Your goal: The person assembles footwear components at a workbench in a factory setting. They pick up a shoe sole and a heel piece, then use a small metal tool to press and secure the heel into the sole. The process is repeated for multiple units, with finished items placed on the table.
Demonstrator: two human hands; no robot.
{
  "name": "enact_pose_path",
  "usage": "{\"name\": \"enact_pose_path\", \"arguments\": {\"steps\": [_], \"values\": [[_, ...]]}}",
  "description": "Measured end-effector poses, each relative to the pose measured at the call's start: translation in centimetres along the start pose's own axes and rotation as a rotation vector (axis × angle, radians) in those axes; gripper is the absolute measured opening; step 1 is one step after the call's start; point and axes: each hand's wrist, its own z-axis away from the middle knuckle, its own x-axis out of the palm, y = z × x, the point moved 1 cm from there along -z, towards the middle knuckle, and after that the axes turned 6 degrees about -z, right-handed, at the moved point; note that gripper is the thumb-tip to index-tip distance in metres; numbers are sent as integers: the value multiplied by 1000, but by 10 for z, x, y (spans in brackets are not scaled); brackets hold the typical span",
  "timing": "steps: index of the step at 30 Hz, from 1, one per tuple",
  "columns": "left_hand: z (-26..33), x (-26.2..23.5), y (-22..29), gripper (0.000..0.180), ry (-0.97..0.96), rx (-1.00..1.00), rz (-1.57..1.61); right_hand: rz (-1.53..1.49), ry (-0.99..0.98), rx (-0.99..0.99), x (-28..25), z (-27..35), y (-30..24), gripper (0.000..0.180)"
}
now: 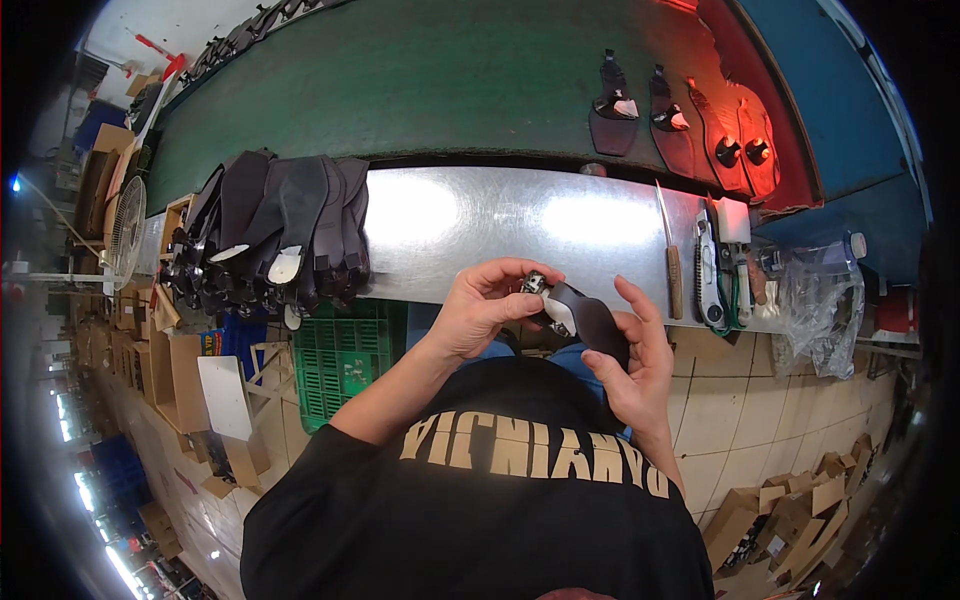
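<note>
In front of my body, over the near edge of the metal bench, I hold a dark sandal piece. It has a curved sole shape, a pale white patch and a shiny ornament near one end. My left hand pinches that ornamented end between thumb and fingers. At the other end, my right hand has its thumb and lower fingers around the dark sole, the index finger raised. A thick pile of similar dark sandal pieces lies to the left, some with white patches.
Several sandal pieces lie on the green conveyor belt, some under red light. An awl, a utility knife and a plastic bag are at the right. A green crate, a fan and cardboard boxes stand around.
</note>
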Motion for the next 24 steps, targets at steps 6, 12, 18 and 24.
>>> {"name": "enact_pose_path", "arguments": {"steps": [6, 12, 18, 24], "values": [[1, 4, 5, 30, -41, 36, -26, 63, -2, -161, 4, 3, 10, 44], [2, 4, 6, 29, -48, 10, -37, 76, -19, -162, 3, 3, 12, 42], [1, 5, 8, 29, -60, 7, -55, 81, -13, -154, 3, 3, 11, 41], [2, 6, 11, 30, -29, 0, -96, 246, -55, -225, 2, -1, -3, 45]]}}
